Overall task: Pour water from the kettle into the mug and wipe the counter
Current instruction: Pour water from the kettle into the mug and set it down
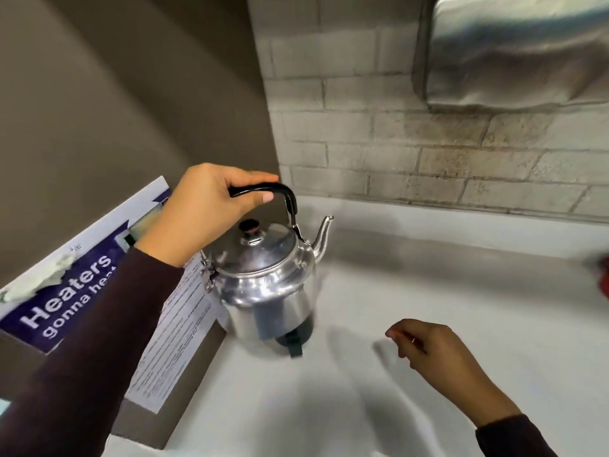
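Observation:
A shiny metal kettle (267,285) with a black handle and a curved spout stands on the white counter (445,324), its spout pointing toward the brick wall. My left hand (204,216) is closed around the black handle on top. My right hand (428,344) hovers just above the counter to the right of the kettle, its fingers loosely curled and holding nothing. A blurred red object (603,278) shows at the right edge; what it is cannot be told. No mug is in view.
A cardboard box (184,371) with a printed sheet and a blue "Heaters" label stands left of the kettle against the brown wall. A steel dispenser (514,51) hangs on the brick wall above the counter at upper right.

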`<state>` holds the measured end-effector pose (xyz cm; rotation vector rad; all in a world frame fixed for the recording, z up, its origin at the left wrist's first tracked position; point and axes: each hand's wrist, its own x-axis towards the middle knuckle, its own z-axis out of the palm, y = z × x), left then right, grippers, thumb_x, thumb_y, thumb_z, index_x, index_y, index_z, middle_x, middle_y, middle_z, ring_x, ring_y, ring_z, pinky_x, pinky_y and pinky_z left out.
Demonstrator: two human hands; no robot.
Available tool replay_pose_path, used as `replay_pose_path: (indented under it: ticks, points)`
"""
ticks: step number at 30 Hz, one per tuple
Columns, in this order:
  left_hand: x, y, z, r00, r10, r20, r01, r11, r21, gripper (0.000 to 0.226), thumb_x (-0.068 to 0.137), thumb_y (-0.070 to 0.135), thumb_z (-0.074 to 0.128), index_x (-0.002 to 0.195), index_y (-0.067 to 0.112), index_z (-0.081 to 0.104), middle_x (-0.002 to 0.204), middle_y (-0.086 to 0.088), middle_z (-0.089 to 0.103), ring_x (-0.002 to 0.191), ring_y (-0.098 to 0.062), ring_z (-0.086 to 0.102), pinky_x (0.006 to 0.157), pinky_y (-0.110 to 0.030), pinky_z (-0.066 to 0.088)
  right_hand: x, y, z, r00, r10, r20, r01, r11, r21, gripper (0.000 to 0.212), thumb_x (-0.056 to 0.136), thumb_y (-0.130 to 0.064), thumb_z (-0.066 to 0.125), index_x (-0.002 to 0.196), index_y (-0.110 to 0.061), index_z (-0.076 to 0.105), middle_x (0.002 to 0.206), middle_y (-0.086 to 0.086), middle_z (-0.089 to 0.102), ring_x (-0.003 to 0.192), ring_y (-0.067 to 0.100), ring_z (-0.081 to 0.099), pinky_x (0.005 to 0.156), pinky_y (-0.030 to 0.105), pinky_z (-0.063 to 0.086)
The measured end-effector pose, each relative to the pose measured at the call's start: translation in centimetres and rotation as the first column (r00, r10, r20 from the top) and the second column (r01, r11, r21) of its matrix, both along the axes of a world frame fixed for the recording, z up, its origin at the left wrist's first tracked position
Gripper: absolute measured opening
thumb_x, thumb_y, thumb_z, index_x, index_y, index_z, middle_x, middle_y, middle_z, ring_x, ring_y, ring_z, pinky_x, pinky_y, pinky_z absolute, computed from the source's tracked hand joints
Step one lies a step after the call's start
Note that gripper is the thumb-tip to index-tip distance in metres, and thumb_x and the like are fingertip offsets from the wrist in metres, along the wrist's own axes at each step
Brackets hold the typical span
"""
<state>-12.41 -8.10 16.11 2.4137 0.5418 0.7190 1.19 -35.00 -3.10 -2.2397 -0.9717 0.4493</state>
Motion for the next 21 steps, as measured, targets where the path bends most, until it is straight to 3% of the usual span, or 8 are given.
replay_pose_path:
  ticks: [3, 6, 9, 12, 17, 21]
  points:
    - [-2.9, -1.0, -0.7, 0.997, 0.044, -0.062, -0.046, 0.999, -0.020, 0.025, 0.076, 0.029, 0.074, 0.086, 0.052, 0.069, 0.071, 0.046, 0.062, 0.082, 0.025, 0.058, 0.067, 0.007, 0.038, -0.5, -0.3, -0.5, 0.999, 0.035, -0.019, -0.035, 0.999, -0.012, 0.015, 0.091, -0.031, 0.053, 0.081, -0.036, 0.064, 0.062, -0.013, 0.065, 0.058, 0.004, 0.060, 0.057, 0.017, 0.045]
    - [-5.3, -1.6, -2.0, 0.992, 0.065, -0.110, -0.072, 0.996, -0.060, 0.026, 0.076, 0.025, 0.074, 0.086, 0.049, 0.069, 0.068, 0.050, 0.059, 0.081, 0.024, 0.058, 0.065, 0.007, 0.038, -1.0, -0.1, -1.1, 0.996, 0.083, -0.028, -0.084, 0.996, -0.033, 0.015, 0.092, -0.031, 0.053, 0.083, -0.034, 0.065, 0.063, -0.015, 0.063, 0.059, 0.005, 0.060, 0.057, 0.017, 0.044]
    - [-7.1, -2.2, -3.3, 0.981, 0.123, -0.148, -0.137, 0.987, -0.084, 0.026, 0.076, 0.021, 0.075, 0.093, 0.041, 0.071, 0.066, 0.044, 0.063, 0.073, 0.013, 0.063, 0.061, 0.004, 0.041, -2.0, 0.4, -1.7, 0.989, 0.145, -0.032, -0.146, 0.988, -0.044, 0.014, 0.092, -0.031, 0.053, 0.084, -0.032, 0.065, 0.062, -0.016, 0.062, 0.057, 0.005, 0.058, 0.058, 0.018, 0.045]
    - [-8.4, -2.4, -4.4, 0.968, 0.181, -0.173, -0.199, 0.975, -0.097, 0.027, 0.076, 0.019, 0.075, 0.098, 0.035, 0.072, 0.077, 0.026, 0.070, 0.049, 0.008, 0.059, 0.046, 0.000, 0.039, -2.6, 1.0, -2.1, 0.979, 0.202, -0.038, -0.204, 0.977, -0.058, 0.015, 0.092, -0.031, 0.053, 0.084, -0.032, 0.066, 0.060, -0.019, 0.059, 0.055, 0.003, 0.056, 0.059, 0.017, 0.044]
    - [-9.5, -2.4, -5.3, 0.934, 0.239, -0.266, -0.260, 0.964, -0.047, 0.027, 0.076, 0.025, 0.074, 0.096, 0.043, 0.070, 0.076, 0.028, 0.067, 0.055, 0.007, 0.064, 0.050, -0.002, 0.044, -3.3, 2.0, -2.7, 0.963, 0.268, -0.016, -0.269, 0.962, -0.042, 0.016, 0.092, -0.030, 0.052, 0.088, -0.028, 0.067, 0.060, -0.020, 0.057, 0.055, -0.001, 0.053, 0.058, 0.015, 0.041]
    - [-9.7, -2.3, -5.5, 0.899, 0.290, -0.329, -0.302, 0.953, 0.016, 0.024, 0.077, 0.025, 0.074, 0.098, 0.036, 0.073, 0.069, 0.028, 0.066, 0.052, -0.002, 0.063, 0.047, -0.009, 0.046, -3.5, 2.3, -3.2, 0.954, 0.299, 0.010, -0.299, 0.954, -0.030, 0.015, 0.091, -0.032, 0.052, 0.087, -0.028, 0.067, 0.059, -0.021, 0.055, 0.054, -0.005, 0.050, 0.056, 0.008, 0.036]
